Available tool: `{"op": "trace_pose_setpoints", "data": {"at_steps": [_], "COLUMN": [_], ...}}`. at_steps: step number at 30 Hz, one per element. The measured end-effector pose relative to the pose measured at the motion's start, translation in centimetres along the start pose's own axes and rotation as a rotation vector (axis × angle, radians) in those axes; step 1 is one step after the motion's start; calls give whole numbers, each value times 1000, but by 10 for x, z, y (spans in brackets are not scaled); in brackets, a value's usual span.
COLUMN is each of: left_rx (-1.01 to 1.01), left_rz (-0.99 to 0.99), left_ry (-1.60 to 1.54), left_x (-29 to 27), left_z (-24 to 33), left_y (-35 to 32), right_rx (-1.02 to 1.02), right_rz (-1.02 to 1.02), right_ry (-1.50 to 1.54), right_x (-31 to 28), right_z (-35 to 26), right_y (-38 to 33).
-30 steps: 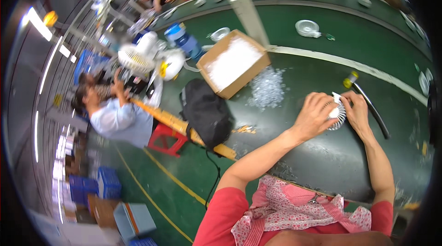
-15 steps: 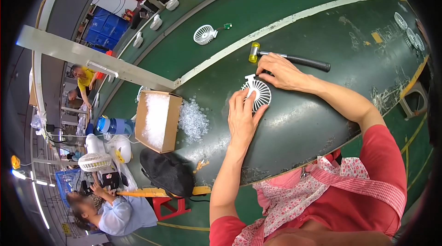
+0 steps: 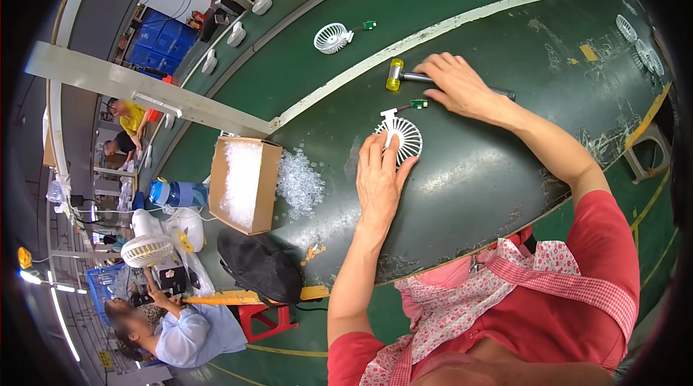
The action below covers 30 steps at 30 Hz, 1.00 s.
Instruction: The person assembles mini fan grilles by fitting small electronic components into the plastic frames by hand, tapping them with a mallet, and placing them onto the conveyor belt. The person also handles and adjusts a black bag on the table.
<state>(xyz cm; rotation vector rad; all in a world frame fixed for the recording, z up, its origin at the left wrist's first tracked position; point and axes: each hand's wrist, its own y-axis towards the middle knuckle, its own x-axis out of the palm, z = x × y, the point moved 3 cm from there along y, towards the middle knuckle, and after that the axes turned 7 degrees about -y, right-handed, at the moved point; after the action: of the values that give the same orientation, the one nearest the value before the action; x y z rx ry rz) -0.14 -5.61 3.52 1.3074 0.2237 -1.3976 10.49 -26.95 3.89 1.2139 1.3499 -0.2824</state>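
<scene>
A round white slatted fan housing (image 3: 409, 142) lies on the dark green bench. My left hand (image 3: 378, 180) presses it down from the near left, fingers over its slats and thumb along its rim. From the stem at its top a short wire leads to a small green circuit board (image 3: 419, 104), which rests on the bench. Past the board, my right hand (image 3: 465, 88) is over the handle of a two-faced mallet (image 3: 395, 75) with yellow ends. The fingers of that hand stretch out; its palm hides part of the handle, and contact is unclear.
Left of the housing is a heap of small clear plastic pieces (image 3: 300, 185), beside a cardboard box (image 3: 266, 191) of them. A black mesh bag (image 3: 261, 267) sits nearer me. Beyond a pale divider, another fan housing (image 3: 332, 38) lies on a green conveyor. Co-workers (image 3: 191, 332) sit to the left.
My right hand has left the housing's stem and moved right and away, over the mallet handle. The circuit board now shows. My left hand stays on the housing. The conveyor's housing has shifted right.
</scene>
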Motion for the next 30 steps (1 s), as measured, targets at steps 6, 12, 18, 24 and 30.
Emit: {"op": "trace_pose_setpoints", "data": {"at_steps": [6, 12, 18, 24, 30], "left_rx": [2, -1, 34, -49, -274], "left_rz": [12, 31, 46, 225, 193], "left_ry": [60, 47, 38, 60, 474], "left_x": [1, -3, -2, -40, -50], "left_z": [5, 11, 9, -31, -88], "left_y": [2, 4, 3, 7, -23], "right_rx": [-20, 19, 123, -60, -222], "right_rz": [-56, 179, -315, 37, -238], "right_ry": [-91, 443, 219, 94, 286], "right_x": [4, -67, -23, -17, 24], "right_z": [23, -34, -18, -8, -51], "right_y": [-14, 0, -7, 12, 23]}}
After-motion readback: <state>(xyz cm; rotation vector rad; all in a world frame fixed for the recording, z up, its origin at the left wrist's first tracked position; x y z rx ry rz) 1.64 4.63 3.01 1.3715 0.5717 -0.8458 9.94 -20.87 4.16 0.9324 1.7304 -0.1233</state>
